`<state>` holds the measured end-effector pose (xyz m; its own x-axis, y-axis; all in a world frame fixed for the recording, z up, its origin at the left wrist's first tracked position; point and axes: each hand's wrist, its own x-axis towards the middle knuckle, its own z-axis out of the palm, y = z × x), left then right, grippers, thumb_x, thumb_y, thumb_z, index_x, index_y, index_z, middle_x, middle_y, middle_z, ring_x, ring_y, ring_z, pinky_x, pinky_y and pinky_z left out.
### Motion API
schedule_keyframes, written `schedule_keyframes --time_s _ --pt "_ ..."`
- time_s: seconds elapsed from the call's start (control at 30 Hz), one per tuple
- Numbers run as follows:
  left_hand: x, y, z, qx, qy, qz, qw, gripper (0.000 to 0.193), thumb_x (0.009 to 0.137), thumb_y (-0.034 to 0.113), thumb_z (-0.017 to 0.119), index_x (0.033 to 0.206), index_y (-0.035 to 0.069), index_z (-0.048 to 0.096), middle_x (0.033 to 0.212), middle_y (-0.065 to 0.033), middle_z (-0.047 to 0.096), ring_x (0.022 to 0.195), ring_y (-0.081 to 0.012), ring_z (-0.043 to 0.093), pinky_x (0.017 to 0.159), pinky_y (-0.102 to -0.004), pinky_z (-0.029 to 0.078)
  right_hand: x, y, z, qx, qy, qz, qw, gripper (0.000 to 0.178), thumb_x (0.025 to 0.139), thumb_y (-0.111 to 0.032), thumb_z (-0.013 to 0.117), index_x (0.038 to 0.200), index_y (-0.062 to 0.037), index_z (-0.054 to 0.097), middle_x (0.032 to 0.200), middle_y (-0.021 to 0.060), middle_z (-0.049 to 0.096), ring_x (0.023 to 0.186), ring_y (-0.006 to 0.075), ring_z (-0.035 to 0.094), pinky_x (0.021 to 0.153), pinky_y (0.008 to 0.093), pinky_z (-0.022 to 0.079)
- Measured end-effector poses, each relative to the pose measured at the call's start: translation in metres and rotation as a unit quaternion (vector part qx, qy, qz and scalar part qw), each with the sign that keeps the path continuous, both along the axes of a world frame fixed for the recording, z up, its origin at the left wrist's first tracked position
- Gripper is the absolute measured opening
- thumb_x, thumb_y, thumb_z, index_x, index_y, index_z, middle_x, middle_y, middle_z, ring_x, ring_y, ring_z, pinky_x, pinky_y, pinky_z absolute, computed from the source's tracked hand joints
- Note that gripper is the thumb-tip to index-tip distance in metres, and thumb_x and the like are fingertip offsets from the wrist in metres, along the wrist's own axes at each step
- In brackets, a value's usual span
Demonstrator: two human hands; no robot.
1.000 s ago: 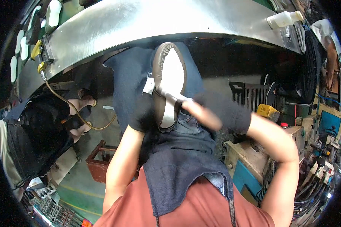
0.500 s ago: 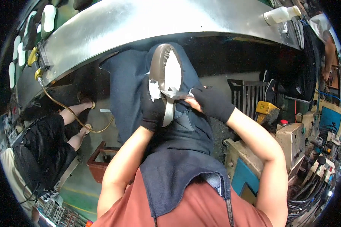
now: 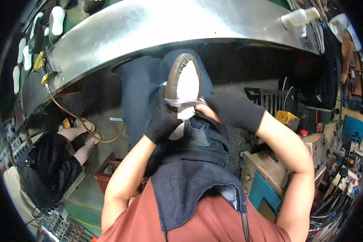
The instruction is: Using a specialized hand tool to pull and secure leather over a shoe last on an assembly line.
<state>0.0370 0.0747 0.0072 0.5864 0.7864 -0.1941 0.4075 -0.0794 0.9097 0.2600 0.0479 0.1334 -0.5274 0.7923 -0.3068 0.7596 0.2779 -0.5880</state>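
Observation:
A brown shoe upper (image 3: 173, 77) rests sole-up on my lap, its toe pointing away from me. Gathered pleats run round the toe edge beside the white insole (image 3: 188, 82). My left hand (image 3: 163, 119), in a black fingerless glove, is closed round the shoe's left side, its fingers partly hidden. Across the shoe's middle stretches a shiny grey strip (image 3: 180, 102). My right hand (image 3: 226, 108), gloved likewise, is closed on the strip's right end. Just below the strip lies a crumpled white piece (image 3: 186, 113), close to the left hand; what it is I cannot make out.
A curved metal bench (image 3: 157, 24) spans the far side, with a pale bottle (image 3: 299, 18) at its right. A yellow tool (image 3: 40, 63) on a hose (image 3: 74, 117) hangs at left. Another person (image 3: 48, 165) sits left. Machinery (image 3: 270, 173) stands close by my right arm.
The shoe has shifted slightly right and nearer. The strip now lies flat across it, and the white piece has moved from the shoe's left side to its middle.

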Motion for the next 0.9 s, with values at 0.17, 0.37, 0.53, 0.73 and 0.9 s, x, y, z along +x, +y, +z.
schedule_keyframes --time_s 0.17,0.37,0.53,0.73,0.9 --pt "-0.004 -0.008 0.031 -0.047 -0.129 0.004 0.991 0.065 0.082 0.027 0.081 0.131 -0.002 0.050 0.126 -0.0151 0.060 0.116 -0.0283 0.059 0.102 -0.0389 0.047 -0.034 -0.033 0.009 0.203 0.159 0.082 0.963 0.033 0.092 -0.037 0.066 0.085 -0.0048 0.066 0.078 0.0187 0.066 0.069 0.0335 0.066 0.063 0.0453 0.052" --pt "-0.017 -0.006 0.003 0.108 -0.057 0.021 0.992 0.094 0.079 0.036 0.083 0.147 -0.004 0.031 0.142 -0.0245 0.042 0.134 -0.0372 0.043 0.114 -0.0438 0.034 -0.004 -0.041 -0.021 -0.005 -0.002 -0.121 0.993 0.029 0.097 -0.033 0.061 0.091 -0.0048 0.065 0.083 0.0200 0.064 0.074 0.0387 0.063 0.064 0.0442 0.049" --pt "-0.024 -0.003 0.009 0.038 -0.107 0.056 0.992 0.112 0.076 0.033 0.087 0.153 -0.006 0.016 0.151 -0.0273 0.031 0.141 -0.0375 0.036 0.118 -0.0431 0.030 -0.023 -0.090 -0.039 -0.156 0.117 -0.368 0.909 0.042 0.105 -0.038 0.049 0.088 -0.0012 0.061 0.073 0.0126 0.061 0.065 0.0224 0.059 0.065 0.0372 0.048" --pt "-0.072 0.031 -0.043 -0.221 -0.272 0.249 0.903 0.058 0.098 0.023 0.063 0.144 -0.002 0.039 0.128 -0.0171 0.059 0.111 -0.0255 0.062 0.095 -0.0362 0.052 -0.070 -0.124 -0.073 -0.168 0.227 -0.540 0.793 0.064 0.107 -0.048 0.031 0.076 -0.0064 0.068 0.066 0.0060 0.068 0.063 0.0192 0.062 0.071 0.0361 0.050" --pt "-0.013 0.222 0.078 -0.112 -0.311 0.184 0.926 0.055 0.090 0.024 0.067 0.137 0.002 0.049 0.116 -0.0123 0.062 0.096 -0.0202 0.064 0.084 -0.0352 0.055 -0.046 -0.122 -0.109 -0.258 0.199 -0.577 0.749 0.063 0.105 -0.056 0.032 0.094 -0.0046 0.068 0.066 0.0069 0.067 0.063 0.0182 0.064 0.069 0.0341 0.051"
